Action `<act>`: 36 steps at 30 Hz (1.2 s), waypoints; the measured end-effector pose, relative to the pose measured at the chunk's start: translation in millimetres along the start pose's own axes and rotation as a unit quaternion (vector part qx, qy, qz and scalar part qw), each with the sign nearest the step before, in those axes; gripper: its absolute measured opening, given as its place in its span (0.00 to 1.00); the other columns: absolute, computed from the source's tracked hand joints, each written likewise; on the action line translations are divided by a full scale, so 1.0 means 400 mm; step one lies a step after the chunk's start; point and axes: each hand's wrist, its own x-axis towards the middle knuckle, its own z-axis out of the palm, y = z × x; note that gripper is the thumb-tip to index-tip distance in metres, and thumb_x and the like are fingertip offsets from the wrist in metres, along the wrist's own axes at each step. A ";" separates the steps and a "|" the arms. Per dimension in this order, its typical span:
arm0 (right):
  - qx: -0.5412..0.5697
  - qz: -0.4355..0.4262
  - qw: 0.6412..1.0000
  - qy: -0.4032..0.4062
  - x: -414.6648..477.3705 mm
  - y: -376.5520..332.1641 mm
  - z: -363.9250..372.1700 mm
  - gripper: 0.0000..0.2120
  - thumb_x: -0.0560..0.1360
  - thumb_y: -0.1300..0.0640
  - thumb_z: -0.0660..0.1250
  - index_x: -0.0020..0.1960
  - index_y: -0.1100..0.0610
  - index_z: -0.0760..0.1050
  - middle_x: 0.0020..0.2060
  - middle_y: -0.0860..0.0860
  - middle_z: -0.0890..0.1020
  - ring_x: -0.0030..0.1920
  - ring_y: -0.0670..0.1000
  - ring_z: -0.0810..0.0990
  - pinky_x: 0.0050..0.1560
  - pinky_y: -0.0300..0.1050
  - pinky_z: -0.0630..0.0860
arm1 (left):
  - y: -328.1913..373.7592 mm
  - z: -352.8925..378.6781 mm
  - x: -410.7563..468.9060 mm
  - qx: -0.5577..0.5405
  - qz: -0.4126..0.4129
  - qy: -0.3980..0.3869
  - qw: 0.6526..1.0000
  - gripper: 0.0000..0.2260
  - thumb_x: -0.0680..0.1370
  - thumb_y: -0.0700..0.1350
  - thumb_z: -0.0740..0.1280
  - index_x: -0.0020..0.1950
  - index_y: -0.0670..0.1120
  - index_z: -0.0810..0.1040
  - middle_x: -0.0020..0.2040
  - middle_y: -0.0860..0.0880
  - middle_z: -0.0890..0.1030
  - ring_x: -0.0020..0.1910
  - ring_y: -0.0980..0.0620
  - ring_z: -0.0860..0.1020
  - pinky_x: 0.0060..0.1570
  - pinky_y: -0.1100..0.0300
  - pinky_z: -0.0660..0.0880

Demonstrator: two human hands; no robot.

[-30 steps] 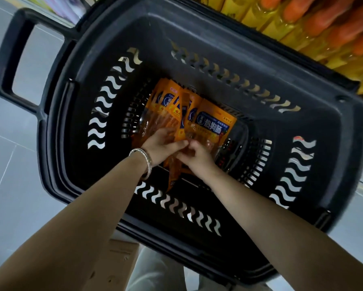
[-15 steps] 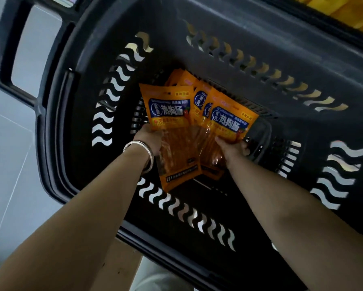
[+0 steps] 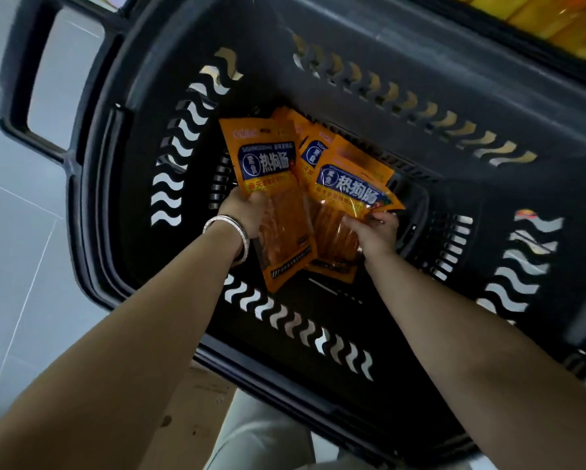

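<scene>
Three orange sausage packets show their blue labels plainly. We count the left packet (image 3: pixel 268 157), the middle packet (image 3: pixel 313 152) tucked half behind it, and the right packet (image 3: pixel 349 184) lying over the middle one. More orange edges peep out behind these at the top of the fan, but we cannot tell how many packets they belong to.

All of them are inside one black basket (image 3: pixel 420 62), low down and closer to its far wall than to its near wall. Two hands are in the basket with them. The left hand (image 3: pixel 247 212), with one silver bracelet (image 3: pixel 230 225) on its wrist, grips the left packet at its left edge, fingers curled round it. The right hand (image 3: pixel 374 232) pinches the right packet at its lower right edge. The hands are apart, with the packets' clear lower halves between them.

The basket has one loop handle (image 3: pixel 13 96) at its left end and rows of wavy slots in its walls. Under it we see grey floor (image 3: pixel 13 232). One cardboard box (image 3: pixel 196 412) sits by the near wall, and yellow bottles (image 3: pixel 539 15) stand beyond the far right corner.
</scene>
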 end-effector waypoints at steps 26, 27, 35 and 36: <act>0.144 -0.386 0.898 0.151 -0.769 -0.189 -0.991 0.06 0.79 0.58 0.64 0.53 0.57 0.77 0.47 0.54 0.81 0.50 0.51 0.79 0.50 0.32 0.70 | 0.167 0.174 -1.026 -0.023 0.407 -0.018 0.913 0.15 0.79 0.55 0.60 0.48 0.45 0.78 0.48 0.40 0.81 0.53 0.41 0.78 0.43 0.61 0.66; 0.129 -0.399 0.894 0.158 -0.781 -0.188 -1.059 0.06 0.78 0.57 0.65 0.51 0.58 0.78 0.44 0.54 0.81 0.46 0.50 0.78 0.47 0.34 0.71 | 0.182 0.210 -1.074 -0.046 0.430 -0.022 0.901 0.15 0.79 0.53 0.61 0.47 0.43 0.80 0.44 0.39 0.81 0.49 0.43 0.79 0.41 0.63 0.67; 0.132 -0.487 0.829 0.242 -0.879 -0.243 -1.484 0.07 0.79 0.52 0.63 0.51 0.52 0.78 0.40 0.42 0.80 0.37 0.30 0.76 0.37 0.23 0.68 | 0.316 0.417 -1.378 -0.126 0.546 -0.041 0.827 0.15 0.77 0.52 0.66 0.30 0.52 0.73 0.22 0.61 0.72 0.26 0.63 0.71 0.30 0.72 0.66; 0.134 -0.490 0.827 0.242 -0.888 -0.260 -1.523 0.09 0.79 0.50 0.62 0.52 0.52 0.78 0.42 0.41 0.81 0.41 0.32 0.78 0.40 0.27 0.71 | 0.337 0.432 -1.409 -0.130 0.553 -0.053 0.821 0.14 0.76 0.53 0.66 0.31 0.51 0.75 0.24 0.60 0.74 0.27 0.62 0.71 0.33 0.66 0.69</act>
